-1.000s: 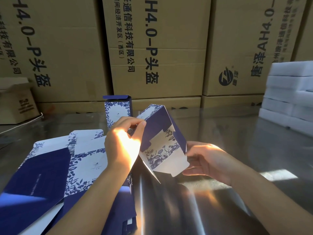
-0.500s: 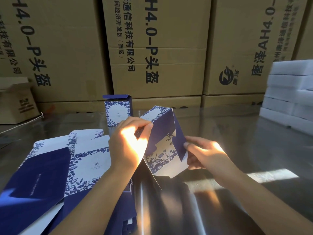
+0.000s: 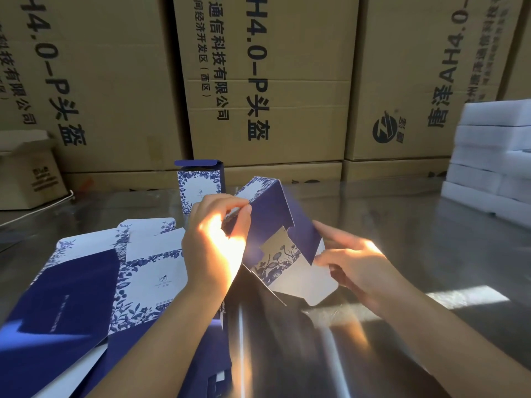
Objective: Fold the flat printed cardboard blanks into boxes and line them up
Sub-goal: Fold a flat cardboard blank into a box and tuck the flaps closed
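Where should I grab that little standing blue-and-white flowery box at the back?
Probably around the middle of the small upright blue-and-white floral cardboard box, pinching its two side walls, reaching from the front: it stands tall and narrow, and brown shipping cartons stand close behind.

Left hand (image 3: 214,245) covers near-left side of the half-folded box (image 3: 273,222) & btm corner of the finished box (image 3: 199,182) behind. Right hand (image 3: 353,262): whether it pinches or just pushes the flap, can't tell. Flat blanks (image 3: 83,285) cut off at left/btm edges, small print unreadable. White foam slabs (image 3: 494,156) cropped at right.
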`<state>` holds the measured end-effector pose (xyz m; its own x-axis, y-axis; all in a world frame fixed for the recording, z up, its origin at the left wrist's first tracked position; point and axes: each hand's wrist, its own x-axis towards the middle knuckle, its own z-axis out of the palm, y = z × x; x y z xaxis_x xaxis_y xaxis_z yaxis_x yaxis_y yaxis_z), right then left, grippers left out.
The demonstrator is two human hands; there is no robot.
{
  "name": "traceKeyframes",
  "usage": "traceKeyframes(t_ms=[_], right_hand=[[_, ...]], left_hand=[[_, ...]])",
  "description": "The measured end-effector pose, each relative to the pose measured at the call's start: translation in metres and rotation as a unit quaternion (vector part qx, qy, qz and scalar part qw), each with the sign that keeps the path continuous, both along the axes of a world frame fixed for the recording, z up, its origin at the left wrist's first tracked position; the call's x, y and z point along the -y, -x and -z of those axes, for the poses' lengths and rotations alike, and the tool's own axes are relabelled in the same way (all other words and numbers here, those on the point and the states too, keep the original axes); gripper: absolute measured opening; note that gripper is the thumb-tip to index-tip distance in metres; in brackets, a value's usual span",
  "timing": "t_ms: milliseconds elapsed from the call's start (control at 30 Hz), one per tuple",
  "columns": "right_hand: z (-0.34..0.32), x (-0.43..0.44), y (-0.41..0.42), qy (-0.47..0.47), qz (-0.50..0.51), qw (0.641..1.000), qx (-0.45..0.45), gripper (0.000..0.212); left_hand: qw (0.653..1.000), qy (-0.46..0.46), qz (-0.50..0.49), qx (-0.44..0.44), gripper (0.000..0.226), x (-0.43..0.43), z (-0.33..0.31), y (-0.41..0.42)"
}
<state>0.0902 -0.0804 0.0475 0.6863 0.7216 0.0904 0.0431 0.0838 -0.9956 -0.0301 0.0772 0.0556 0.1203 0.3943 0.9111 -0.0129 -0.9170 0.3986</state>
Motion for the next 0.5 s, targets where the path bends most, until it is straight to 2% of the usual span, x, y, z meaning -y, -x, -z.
traceKeyframes(t_ms=[133, 233, 367, 500], right_hand=[[0.0014, -0.0007, -0.0034, -0.025, 0.033, 0.999, 0.011, 0.044], [0.0028, -0.0011, -0.0054, -0.022, 0.047, 0.999, 0.012, 0.045], [0.0008, 0.0013, -0.0081, -0.023, 0.047, 0.999, -0.012, 0.047], [-0.0001, 0.0039, -0.0095, -0.016, 0.043, 0.999, -0.018, 0.047]], left_hand=[[0.998, 0.028, 0.033, 0.05, 0.012, -0.0014, -0.0002, -0.0009], [0.993, 0.044, 0.089, 0.059, 0.014, -0.0031, -0.0018, 0.001], [0.986, -0.028, 0.152, -0.056, 0.03, -0.009, 0.0002, 0.0064], [0.978, -0.049, 0.152, -0.134, 0.044, -0.0098, 0.0036, 0.0061]])
